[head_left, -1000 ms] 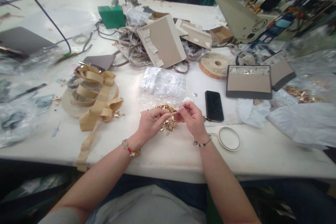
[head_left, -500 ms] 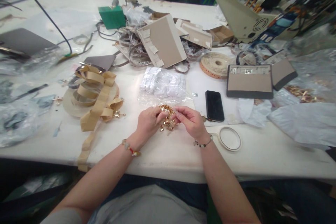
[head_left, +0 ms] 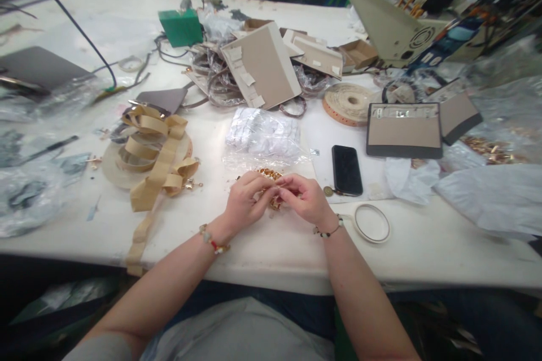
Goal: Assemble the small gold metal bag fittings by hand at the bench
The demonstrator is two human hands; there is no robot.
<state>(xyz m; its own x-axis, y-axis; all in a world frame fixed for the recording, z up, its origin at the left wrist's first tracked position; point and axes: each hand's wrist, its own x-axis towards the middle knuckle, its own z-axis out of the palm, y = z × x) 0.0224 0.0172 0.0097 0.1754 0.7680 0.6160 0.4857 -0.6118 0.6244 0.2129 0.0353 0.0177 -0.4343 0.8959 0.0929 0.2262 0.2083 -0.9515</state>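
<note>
My left hand [head_left: 249, 198] and my right hand [head_left: 305, 198] meet fingertip to fingertip over a small heap of shiny gold metal fittings [head_left: 271, 174]. Both are closed in a pinch. What lies between the fingertips is too small and too covered to name. Part of the heap is hidden under my fingers. Just behind it lies a clear plastic bag with white contents [head_left: 263, 134]. To the right of my right hand are a black phone [head_left: 347, 170] and a small round brass-coloured piece [head_left: 328, 191].
Tan tape [head_left: 158, 144] lies loosely coiled at left. A narrow tape roll [head_left: 371, 223] sits at right, near grey-edged panels [head_left: 404, 130] and a wide strip roll [head_left: 348, 104]. Behind are stacked beige panels [head_left: 265, 67], a green box [head_left: 180, 28] and a cream machine [head_left: 387, 28].
My left hand has moved right and turned over the heap, so its fingertips now meet those of my right hand. More of the gold fittings are covered.
</note>
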